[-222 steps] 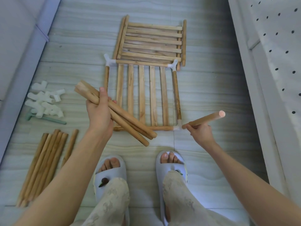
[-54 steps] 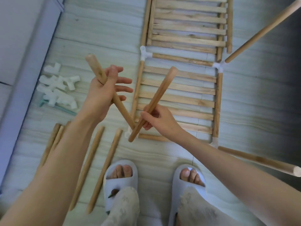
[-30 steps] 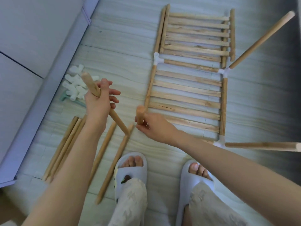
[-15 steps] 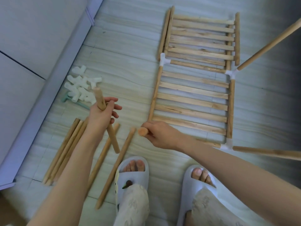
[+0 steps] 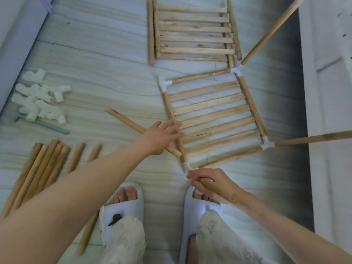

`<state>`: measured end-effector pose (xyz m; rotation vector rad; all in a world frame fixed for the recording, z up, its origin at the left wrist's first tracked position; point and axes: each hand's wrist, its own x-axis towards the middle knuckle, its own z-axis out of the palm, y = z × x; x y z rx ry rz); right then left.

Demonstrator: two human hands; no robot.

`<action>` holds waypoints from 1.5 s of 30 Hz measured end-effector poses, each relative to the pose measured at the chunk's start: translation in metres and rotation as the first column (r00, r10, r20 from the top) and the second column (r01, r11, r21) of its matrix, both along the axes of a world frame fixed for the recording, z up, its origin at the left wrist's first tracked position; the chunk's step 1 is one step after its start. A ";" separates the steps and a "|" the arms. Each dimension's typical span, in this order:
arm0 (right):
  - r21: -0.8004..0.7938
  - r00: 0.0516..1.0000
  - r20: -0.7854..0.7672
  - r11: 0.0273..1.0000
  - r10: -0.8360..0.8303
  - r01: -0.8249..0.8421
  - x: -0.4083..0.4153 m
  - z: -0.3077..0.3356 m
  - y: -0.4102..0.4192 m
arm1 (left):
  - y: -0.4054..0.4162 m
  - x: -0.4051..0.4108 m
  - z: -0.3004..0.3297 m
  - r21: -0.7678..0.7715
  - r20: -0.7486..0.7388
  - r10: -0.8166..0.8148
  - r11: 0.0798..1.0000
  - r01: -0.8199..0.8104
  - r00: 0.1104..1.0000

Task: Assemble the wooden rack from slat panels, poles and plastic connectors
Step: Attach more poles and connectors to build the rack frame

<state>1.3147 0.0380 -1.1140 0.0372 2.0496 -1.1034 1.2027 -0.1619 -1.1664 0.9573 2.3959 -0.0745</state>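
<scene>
Two changes: left hand now open, its pole dropped on floor; right hand grips third pole, seating it in near-left connector.

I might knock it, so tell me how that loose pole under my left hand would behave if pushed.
The loose pole looks round and smooth, so it would probably roll across the floor. It seems stiff, likely sliding without bending. The left hand, fingers spread, may stop it.
</scene>
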 end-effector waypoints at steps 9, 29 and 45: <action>-0.112 0.988 0.107 0.987 -0.108 0.119 0.004 -0.001 0.039 | 0.046 0.007 -0.011 -0.090 0.001 0.052 0.995 -0.052 0.999; 0.036 0.987 -0.070 0.989 0.144 -0.142 -0.002 0.007 0.057 | 0.041 0.023 -0.014 -0.098 -0.024 0.164 0.981 -0.165 0.986; -0.323 0.238 -0.181 0.286 -0.954 0.902 -0.030 -0.013 0.079 | 0.037 0.040 -0.019 -0.010 0.203 0.134 0.991 -0.135 0.970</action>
